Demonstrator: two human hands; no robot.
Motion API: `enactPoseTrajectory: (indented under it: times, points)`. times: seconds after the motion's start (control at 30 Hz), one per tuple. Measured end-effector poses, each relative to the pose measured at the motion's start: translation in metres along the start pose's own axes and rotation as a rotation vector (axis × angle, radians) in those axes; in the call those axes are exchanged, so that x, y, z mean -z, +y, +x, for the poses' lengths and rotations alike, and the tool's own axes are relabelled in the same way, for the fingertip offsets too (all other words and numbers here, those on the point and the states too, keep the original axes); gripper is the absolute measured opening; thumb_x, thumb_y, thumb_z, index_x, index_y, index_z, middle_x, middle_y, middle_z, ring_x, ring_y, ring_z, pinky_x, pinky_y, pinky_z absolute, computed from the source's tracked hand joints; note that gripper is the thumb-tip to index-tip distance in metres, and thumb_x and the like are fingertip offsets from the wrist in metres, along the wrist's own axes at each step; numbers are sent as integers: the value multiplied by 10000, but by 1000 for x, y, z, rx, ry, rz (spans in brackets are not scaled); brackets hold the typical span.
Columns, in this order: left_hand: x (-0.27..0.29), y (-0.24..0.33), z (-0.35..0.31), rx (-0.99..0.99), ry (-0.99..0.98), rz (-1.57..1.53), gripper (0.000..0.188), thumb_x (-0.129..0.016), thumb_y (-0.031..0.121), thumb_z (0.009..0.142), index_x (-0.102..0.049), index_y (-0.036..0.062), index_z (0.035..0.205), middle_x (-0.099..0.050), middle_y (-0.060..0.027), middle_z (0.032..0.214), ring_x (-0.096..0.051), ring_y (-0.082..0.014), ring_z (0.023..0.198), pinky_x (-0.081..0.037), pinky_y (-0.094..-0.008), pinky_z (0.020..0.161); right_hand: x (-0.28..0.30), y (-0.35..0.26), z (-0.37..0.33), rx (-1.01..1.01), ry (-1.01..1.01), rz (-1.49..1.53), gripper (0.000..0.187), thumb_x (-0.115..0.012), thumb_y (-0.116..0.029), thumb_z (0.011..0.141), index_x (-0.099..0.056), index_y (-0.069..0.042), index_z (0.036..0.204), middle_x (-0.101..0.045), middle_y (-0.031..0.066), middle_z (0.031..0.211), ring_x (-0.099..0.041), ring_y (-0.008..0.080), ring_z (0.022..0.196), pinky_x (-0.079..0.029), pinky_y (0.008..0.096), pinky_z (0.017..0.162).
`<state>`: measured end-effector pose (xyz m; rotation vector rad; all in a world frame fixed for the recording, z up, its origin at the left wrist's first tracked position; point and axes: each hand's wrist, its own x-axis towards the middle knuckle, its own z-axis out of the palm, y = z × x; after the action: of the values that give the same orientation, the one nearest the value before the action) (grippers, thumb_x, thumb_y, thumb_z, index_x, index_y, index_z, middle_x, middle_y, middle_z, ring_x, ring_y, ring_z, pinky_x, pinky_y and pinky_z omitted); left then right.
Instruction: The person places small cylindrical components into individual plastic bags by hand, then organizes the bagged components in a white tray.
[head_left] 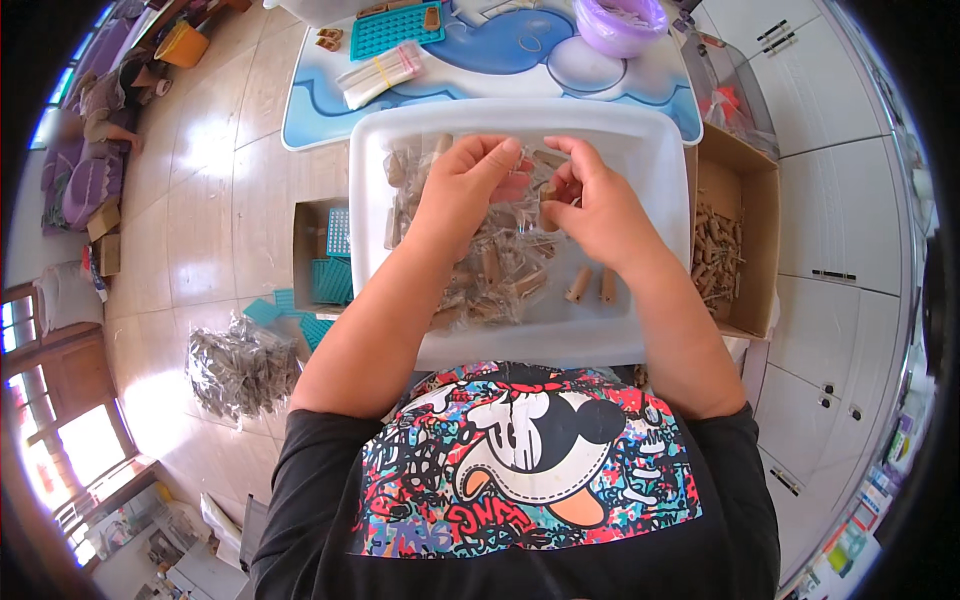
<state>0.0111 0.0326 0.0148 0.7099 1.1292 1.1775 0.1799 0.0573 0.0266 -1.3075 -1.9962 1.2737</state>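
Note:
Both hands are over a white plastic tub [520,350] holding many small brown cylinders, a lot of them in clear plastic bags [490,270]. My right hand [590,205] curls its thumb and fingers around a short brown cylinder [548,207], its index finger raised. Left of it, my left hand [470,180] has its thumb pressed toward the index finger. Something thin and clear glints by those fingertips, too small to make out. Two loose brown cylinders [579,284] lie unbagged on the tub floor, near my right forearm.
Beyond the tub, a blue-and-white table holds a teal grid tray [397,32], a stack of clear bags [382,75] and a purple basin [620,25]. A cardboard box of brown pieces [735,250] stands right. Left are teal racks [332,280] and a bagged pile [243,365]. Another person [100,110] is far left.

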Motion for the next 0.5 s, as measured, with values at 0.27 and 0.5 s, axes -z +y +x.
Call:
enactPoseTrajectory:
  times: [0.27, 0.5]
  points:
    - [9, -3, -1, -69, -93, 223, 240, -594, 22, 799, -575, 1, 1038, -607, -39, 951, -562, -101, 847, -454, -237, 759, -6, 12, 1, -9, 84, 339, 411, -669, -179, 774, -505, -21, 1115, -565, 13, 779, -511, 88, 667, -424, 227, 604]
    - [0, -5, -1, -186, -91, 288, 197, -596, -21, 784, -598, 15, 978, -615, -24, 925, -547, -83, 844, -440, -224, 762, 3, 16, 9, -110, 28, 547, 225, -612, -165, 836, -582, -20, 1006, -579, 3, 728, -508, 55, 616, -415, 191, 556]
